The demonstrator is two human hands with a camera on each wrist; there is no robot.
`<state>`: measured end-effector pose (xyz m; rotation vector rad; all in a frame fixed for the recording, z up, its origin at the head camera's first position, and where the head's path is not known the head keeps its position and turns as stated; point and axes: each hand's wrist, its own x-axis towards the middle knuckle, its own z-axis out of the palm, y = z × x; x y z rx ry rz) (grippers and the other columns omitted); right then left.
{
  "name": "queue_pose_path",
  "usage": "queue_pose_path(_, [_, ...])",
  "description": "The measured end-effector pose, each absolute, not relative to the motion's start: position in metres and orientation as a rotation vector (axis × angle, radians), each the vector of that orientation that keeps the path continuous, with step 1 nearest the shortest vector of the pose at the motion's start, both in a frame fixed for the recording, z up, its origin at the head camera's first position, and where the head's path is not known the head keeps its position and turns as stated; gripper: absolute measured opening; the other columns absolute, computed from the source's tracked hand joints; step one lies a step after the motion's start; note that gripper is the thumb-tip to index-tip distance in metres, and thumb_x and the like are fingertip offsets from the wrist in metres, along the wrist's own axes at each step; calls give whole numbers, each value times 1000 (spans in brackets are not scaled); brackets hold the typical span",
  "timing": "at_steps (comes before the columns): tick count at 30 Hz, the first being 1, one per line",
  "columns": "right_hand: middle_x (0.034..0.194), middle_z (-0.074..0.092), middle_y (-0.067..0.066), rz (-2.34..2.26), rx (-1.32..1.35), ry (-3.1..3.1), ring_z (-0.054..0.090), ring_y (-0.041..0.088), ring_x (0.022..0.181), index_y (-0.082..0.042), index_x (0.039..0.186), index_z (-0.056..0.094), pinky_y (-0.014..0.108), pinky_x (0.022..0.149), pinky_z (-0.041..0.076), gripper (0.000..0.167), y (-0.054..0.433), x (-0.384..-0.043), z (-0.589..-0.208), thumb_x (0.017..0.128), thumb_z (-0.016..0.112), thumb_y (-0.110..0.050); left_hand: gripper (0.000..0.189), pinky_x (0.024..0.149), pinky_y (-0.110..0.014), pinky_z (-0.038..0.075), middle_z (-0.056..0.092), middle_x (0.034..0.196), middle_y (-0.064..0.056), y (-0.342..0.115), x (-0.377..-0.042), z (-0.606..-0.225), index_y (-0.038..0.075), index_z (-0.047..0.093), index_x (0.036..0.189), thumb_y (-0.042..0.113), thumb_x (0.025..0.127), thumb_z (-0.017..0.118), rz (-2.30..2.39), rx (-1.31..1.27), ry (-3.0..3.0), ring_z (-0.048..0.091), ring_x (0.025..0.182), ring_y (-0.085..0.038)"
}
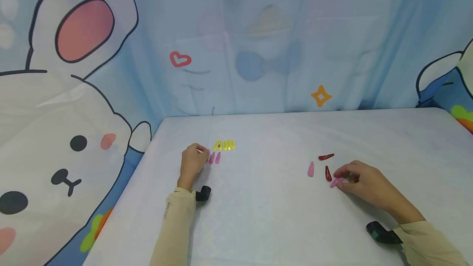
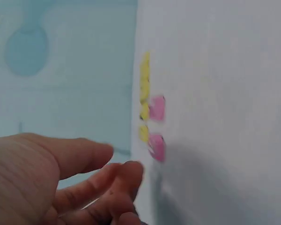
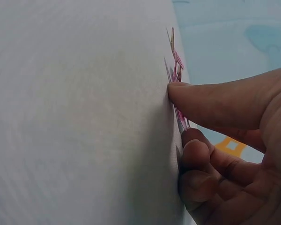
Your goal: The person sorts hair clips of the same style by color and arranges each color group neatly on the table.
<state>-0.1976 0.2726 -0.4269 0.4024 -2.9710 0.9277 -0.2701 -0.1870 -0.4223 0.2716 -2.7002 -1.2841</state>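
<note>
At the left of the head view, several yellow snap hair clips (image 1: pixel 224 145) lie side by side in a row. Pink hair clips (image 1: pixel 218 158) lie just below them, one partly hidden by my left hand (image 1: pixel 194 159). That hand hovers beside them; in the left wrist view its thumb and fingertips are apart, with nothing visible between. On the right, my right hand (image 1: pixel 363 184) pinches a pink hair clip (image 1: pixel 336 182) between thumb and finger, low at the tabletop. Near it lie two dark red hair clips (image 1: pixel 328 173) and another pink clip (image 1: pixel 311 169).
A white cloth covers the table (image 1: pixel 258 208). Behind it hangs a blue curtain (image 1: pixel 266 52) printed with cartoon figures. Black wrist cameras (image 1: pixel 383 233) sit below both hands, at the beige sleeves.
</note>
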Motion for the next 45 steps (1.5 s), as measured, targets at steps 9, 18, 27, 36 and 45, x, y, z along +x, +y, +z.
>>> queue_pose_path(9, [105, 64, 6, 946, 395, -2973, 52, 23, 88, -1, 114, 75, 28, 66, 47, 25, 275, -195, -429, 93, 83, -13, 13, 70, -26, 49, 71, 85, -1, -71, -258, -399, 3, 77, 101, 15, 100, 71, -1427, -361, -2719, 60, 76, -9])
queue_pose_path(18, [106, 64, 7, 964, 374, -2987, 52, 22, 88, -2, 115, 75, 29, 66, 47, 26, 268, -194, -437, 94, 82, -16, 26, 62, -24, 42, 63, 76, 7, 33, -251, -412, 10, 79, 89, 35, 98, 80, -1031, -470, -3122, 52, 71, -10])
queue_pose_path(27, [106, 64, 6, 954, 393, -2972, 52, 22, 88, -2, 114, 74, 29, 67, 47, 26, 267, -195, -433, 93, 83, -15, 23, 68, -25, 41, 61, 74, 9, 53, -249, -417, 17, 81, 79, 30, 97, 79, -725, -467, -3120, 51, 74, -11])
queue_pose_path(36, [108, 64, 9, 956, 364, -2996, 53, 25, 91, -1, 115, 74, 29, 69, 48, 28, 269, -197, -429, 94, 83, -16, 17, 59, -22, 40, 58, 73, 8, 44, -251, -419, 12, 74, 81, 16, 98, 76, -1089, -477, -3058, 50, 65, -7])
queue_pose_path(45, [106, 63, 7, 948, 378, -2984, 52, 24, 89, -2, 116, 73, 29, 67, 47, 27, 273, -195, -429, 95, 82, -16, 9, 64, -22, 42, 60, 78, 9, 44, -249, -422, 10, 76, 93, 14, 101, 75, -1252, -490, -2956, 51, 70, -7])
